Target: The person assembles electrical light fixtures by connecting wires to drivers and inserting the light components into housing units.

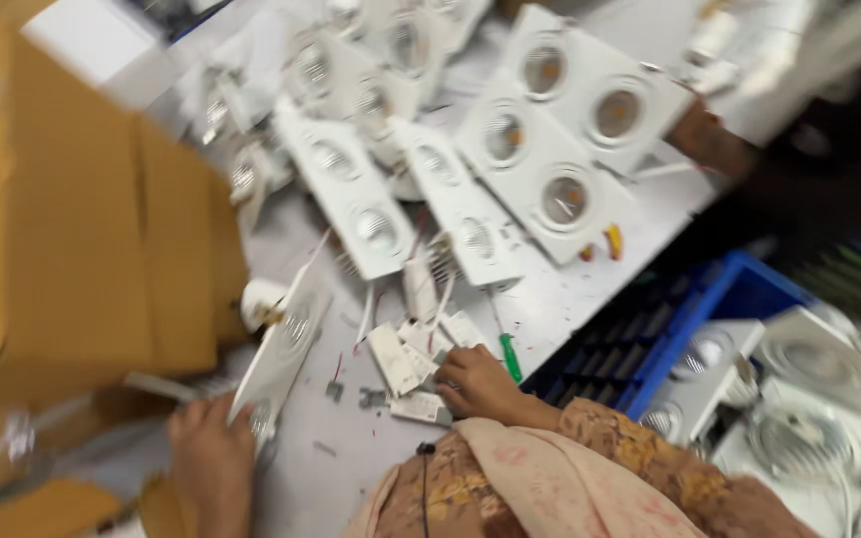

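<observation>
My left hand point(213, 450) grips the near end of a white twin downlight fixture point(281, 351), tilted up on its edge over the white bench. My right hand point(478, 384) rests curled on a cluster of small white driver boxes point(406, 361) with thin wires. A green-handled screwdriver point(508, 354) lies just right of that hand. Several more white twin downlight fixtures point(535, 169) lie face up across the bench beyond. The picture is blurred by motion.
A large brown cardboard box point(72, 209) stands at the left. A blue plastic crate point(710, 299) at the right holds more fixtures point(799, 399). Small screws and metal clips point(371, 397) lie near my hands. Another person's hand point(710, 134) is at the far right edge.
</observation>
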